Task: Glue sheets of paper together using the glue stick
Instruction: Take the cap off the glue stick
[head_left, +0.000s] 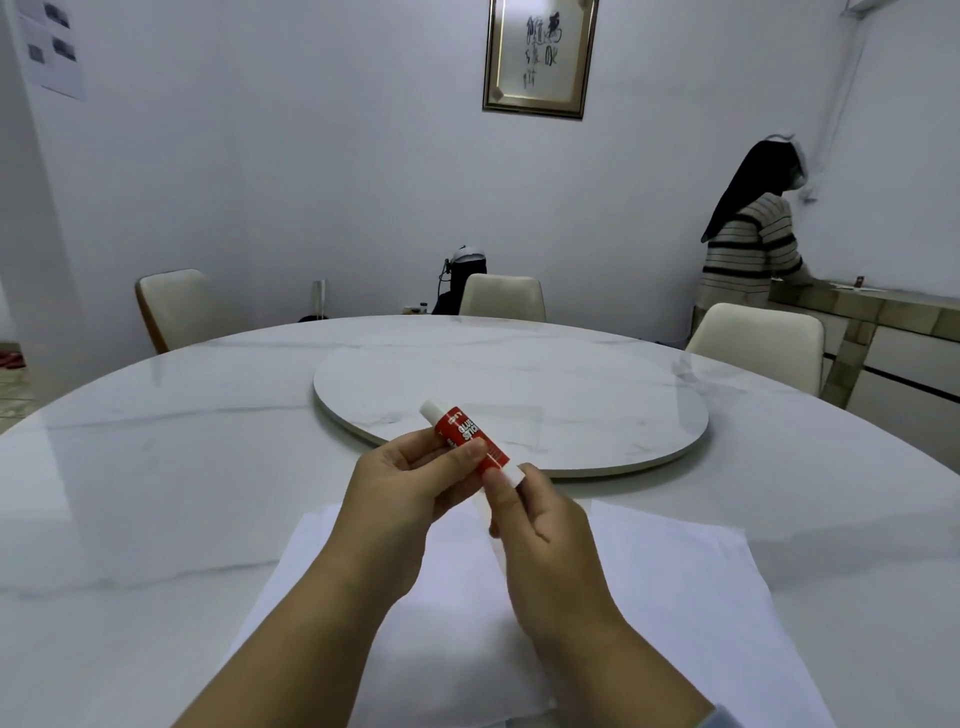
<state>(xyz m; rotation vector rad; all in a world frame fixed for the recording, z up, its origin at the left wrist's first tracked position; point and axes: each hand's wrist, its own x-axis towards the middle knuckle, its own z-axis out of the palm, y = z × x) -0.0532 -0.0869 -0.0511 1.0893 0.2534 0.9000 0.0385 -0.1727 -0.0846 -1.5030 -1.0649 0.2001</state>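
i see both hands raised just above the round white marble table (156, 467), sharing one small red-and-white glue stick (467, 439) held at a slant, its far end pointing up and to the left. my left hand (400, 483) pinches the red labelled barrel between thumb and fingers; the thumb lies across the print. my right hand (540, 525) is closed on the lower white end of the glue stick, fingertips curled around it, so that end is mostly hidden and i cannot tell whether the cap is on or off. under both wrists lie white sheets of paper (675, 571), flat on the table near its front edge, overlapping loosely. beyond the hands sits a round white marble turntable (571, 384) in the middle of the table. three cream chairs (504, 296) stand around the far side. a person in a striped top (748, 244) stands at a side counter on the right, and a framed calligraphy piece (540, 52) hangs on the wall.
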